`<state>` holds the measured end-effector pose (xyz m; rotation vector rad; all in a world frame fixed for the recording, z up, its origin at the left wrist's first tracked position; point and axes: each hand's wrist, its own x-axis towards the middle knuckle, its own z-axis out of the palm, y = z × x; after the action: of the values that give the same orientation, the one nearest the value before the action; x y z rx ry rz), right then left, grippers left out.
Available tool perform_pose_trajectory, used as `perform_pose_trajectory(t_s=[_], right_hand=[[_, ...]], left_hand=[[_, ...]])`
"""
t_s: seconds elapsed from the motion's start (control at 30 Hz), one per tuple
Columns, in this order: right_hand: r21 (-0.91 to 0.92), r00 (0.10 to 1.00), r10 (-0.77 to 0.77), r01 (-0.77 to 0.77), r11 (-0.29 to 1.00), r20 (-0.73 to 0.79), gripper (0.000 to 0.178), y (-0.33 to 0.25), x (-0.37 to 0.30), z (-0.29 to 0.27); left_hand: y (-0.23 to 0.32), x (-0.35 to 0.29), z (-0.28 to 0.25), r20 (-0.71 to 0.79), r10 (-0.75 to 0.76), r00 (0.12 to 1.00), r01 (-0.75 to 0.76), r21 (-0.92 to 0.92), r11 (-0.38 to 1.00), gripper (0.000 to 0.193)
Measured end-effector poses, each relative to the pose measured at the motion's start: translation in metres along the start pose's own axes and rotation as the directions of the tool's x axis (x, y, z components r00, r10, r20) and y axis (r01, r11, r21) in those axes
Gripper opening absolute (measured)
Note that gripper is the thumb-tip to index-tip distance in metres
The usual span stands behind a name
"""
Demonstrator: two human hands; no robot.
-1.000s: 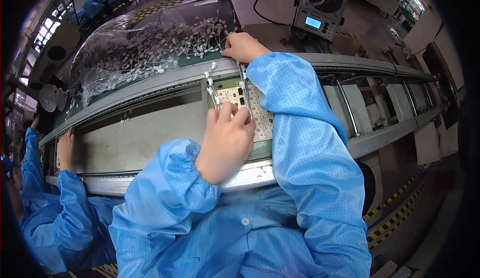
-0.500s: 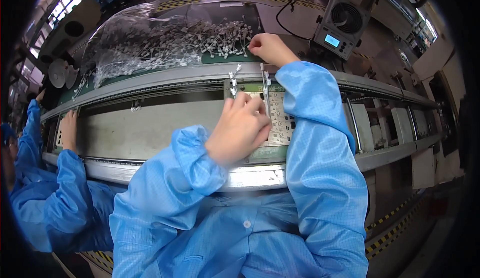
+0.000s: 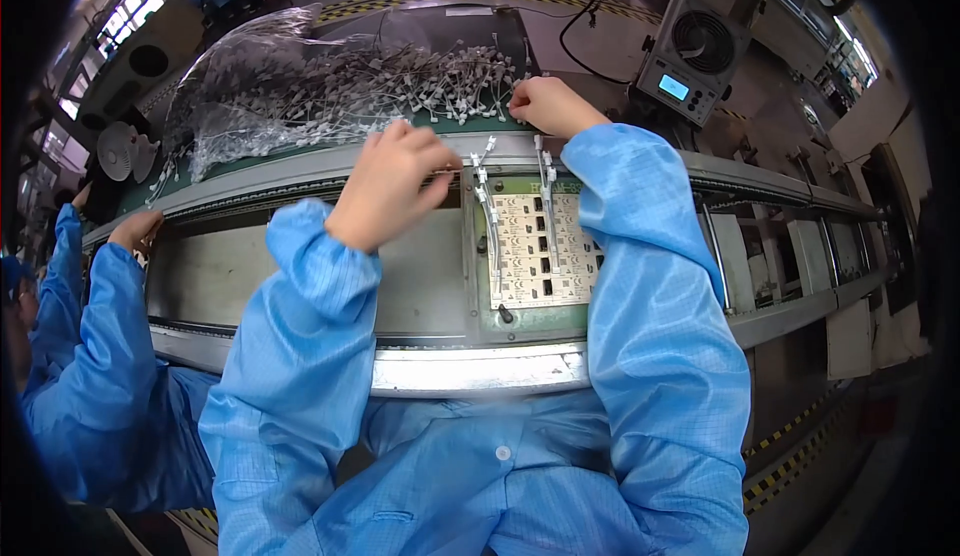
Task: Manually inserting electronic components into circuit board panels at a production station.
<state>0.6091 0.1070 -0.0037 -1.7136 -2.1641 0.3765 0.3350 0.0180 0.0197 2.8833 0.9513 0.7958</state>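
Observation:
My left hand (image 3: 392,188) hovers over the conveyor, just left of a circuit board panel (image 3: 522,251). Its fingers are bent, with the thumb apart from them, and it seems to hold nothing. The panel is pale, with dark slots, in a green-edged carrier (image 3: 482,324). Two lines of white-plugged cables lie across it: a left cable group (image 3: 490,216) and a right cable group (image 3: 549,206), their upper ends over the far rail. My right hand (image 3: 556,108) pinches at the right edge of a cable pile (image 3: 440,86); its fingertips hide whatever is between them.
Clear plastic bag film (image 3: 240,86) covers the pile's left part. A grey fan unit (image 3: 690,51) with a lit display stands at far right. Metal conveyor rails (image 3: 480,368) run left to right. A co-worker's hand (image 3: 138,228) is over the line at left, near a white fan (image 3: 118,151).
My left hand has come off the panel and moved left and away, uncovering the board and left cables. My right hand stays at the pile. The co-worker's hand has shifted.

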Motion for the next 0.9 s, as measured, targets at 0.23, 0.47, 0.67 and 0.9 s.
perform_pose_trajectory(t_s=[0.23,0.47,0.67,0.9], right_hand=[[0.028,0.998,-0.057,0.057,0.998,-0.016,0.021,-0.006,-0.009,-0.012],[0.296,0.990,-0.069,0.103,0.950,-0.124,0.027,-0.009,-0.003,-0.027],[0.315,0.974,-0.151,0.199,0.928,-0.171,0.020,-0.007,-0.006,-0.014],[0.006,0.902,-0.343,0.356,0.934,-0.263,0.019,-0.010,0.003,-0.004]], left_hand=[[-0.055,0.072,0.043,-0.006,-0.243,0.970,0.243,0.077,0.967,0.022],[-0.080,0.084,0.061,-0.019,-0.196,0.980,0.197,0.140,0.970,0.015],[-0.078,0.082,0.052,-0.122,-0.372,0.920,0.293,-0.415,0.861,0.015],[-0.080,0.083,0.043,-0.060,-0.587,0.807,0.264,-0.853,0.450,0.022]])
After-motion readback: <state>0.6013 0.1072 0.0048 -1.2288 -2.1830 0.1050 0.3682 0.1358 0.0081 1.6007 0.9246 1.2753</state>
